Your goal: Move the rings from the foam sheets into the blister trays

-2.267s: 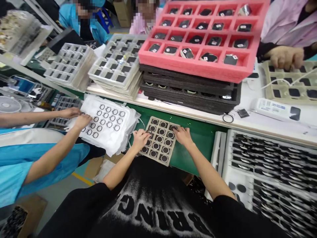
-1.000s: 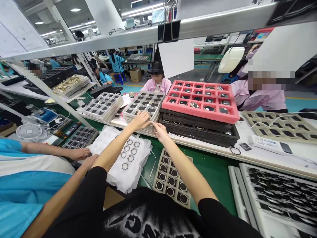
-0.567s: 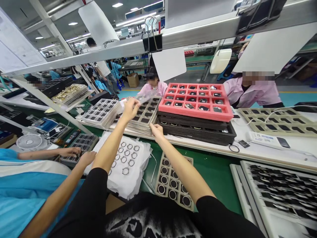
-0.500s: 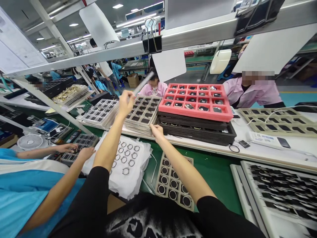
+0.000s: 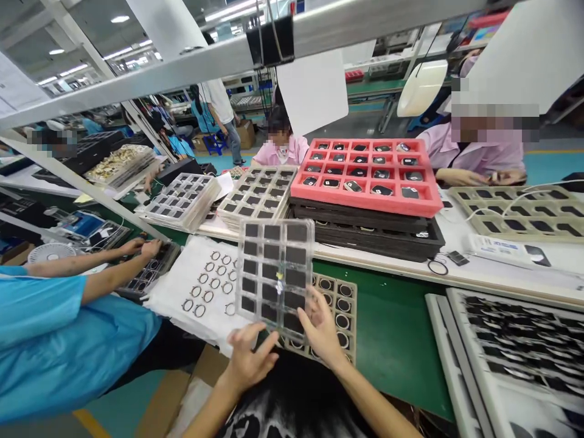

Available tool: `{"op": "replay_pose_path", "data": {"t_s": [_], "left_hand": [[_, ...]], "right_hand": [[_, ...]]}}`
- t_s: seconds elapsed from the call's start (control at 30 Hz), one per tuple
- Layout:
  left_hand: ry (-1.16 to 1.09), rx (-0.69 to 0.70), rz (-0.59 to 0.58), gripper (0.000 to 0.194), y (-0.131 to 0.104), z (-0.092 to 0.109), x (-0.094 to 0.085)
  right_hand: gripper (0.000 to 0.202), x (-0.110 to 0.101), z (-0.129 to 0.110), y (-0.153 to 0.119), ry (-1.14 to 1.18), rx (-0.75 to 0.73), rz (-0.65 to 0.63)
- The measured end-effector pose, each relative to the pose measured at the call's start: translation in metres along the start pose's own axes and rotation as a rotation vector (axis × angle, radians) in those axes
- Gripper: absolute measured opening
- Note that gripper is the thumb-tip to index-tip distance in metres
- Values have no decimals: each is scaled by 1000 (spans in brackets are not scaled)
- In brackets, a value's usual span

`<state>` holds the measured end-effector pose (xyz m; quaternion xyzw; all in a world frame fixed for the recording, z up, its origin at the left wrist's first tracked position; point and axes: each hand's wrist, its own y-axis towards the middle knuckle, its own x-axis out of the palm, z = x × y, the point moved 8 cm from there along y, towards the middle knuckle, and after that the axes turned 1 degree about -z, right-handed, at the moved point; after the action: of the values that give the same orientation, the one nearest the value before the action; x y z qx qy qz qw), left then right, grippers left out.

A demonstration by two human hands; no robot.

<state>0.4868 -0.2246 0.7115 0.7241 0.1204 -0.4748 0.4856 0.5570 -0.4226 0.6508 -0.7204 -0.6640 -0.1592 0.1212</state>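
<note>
A clear plastic tray [image 5: 275, 261] with dark square pieces in its compartments is held up, tilted toward me, over the bench. My right hand [image 5: 322, 325] grips its lower right edge, thumb on the front and fingers behind. Just below the tray's lower left corner is my left hand [image 5: 250, 359], fingers apart; whether a fingertip touches the edge is unclear. Partly hidden behind the clear tray lies a beige tray [image 5: 350, 319] of round ring-shaped parts. To the left, thin metal rings [image 5: 199, 311] lie in rows on a white sheet [image 5: 176, 280].
Along the raised shelf stand a stack of clear trays [image 5: 182, 201], another tray stack [image 5: 260, 191] and a red foam tray [image 5: 365, 204] on black trays [image 5: 378, 240]. A co-worker in blue [image 5: 55, 340] works at the left. White trays [image 5: 474, 359] of black parts stand right.
My hands came down and back from the tray stack, bringing a clear tray close to me. The right hand now holds its edge. The view has shifted, and the co-worker's hands moved slightly.
</note>
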Motion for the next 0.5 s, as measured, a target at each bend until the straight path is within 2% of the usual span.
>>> {"op": "replay_pose_path", "data": {"t_s": [0.1,0.17,0.2,0.27,0.33,0.43,0.5], "left_hand": [[37,-586,-67,73,-49,-55,7],[-130,-794,-225,77,-72,-68,32],[-250,-825,-306,76,-78,-65,50],[-453,-812,-427,70,-82,-46,86],[-545,-778,-503,65,-78,-24,124],[-538,-718,-589,61,-60,2,178],[-428,-690,-660,58,-49,10,209]], "right_hand": [[56,-45,52,-32,-93,49,75],[58,-70,78,-53,-145,101,86],[60,-81,88,-63,-182,128,99],[64,-102,104,-80,-287,181,156],[67,-123,117,-91,-443,234,241],[67,-153,130,-95,-748,299,395],[67,-170,139,-91,-934,367,470]]}}
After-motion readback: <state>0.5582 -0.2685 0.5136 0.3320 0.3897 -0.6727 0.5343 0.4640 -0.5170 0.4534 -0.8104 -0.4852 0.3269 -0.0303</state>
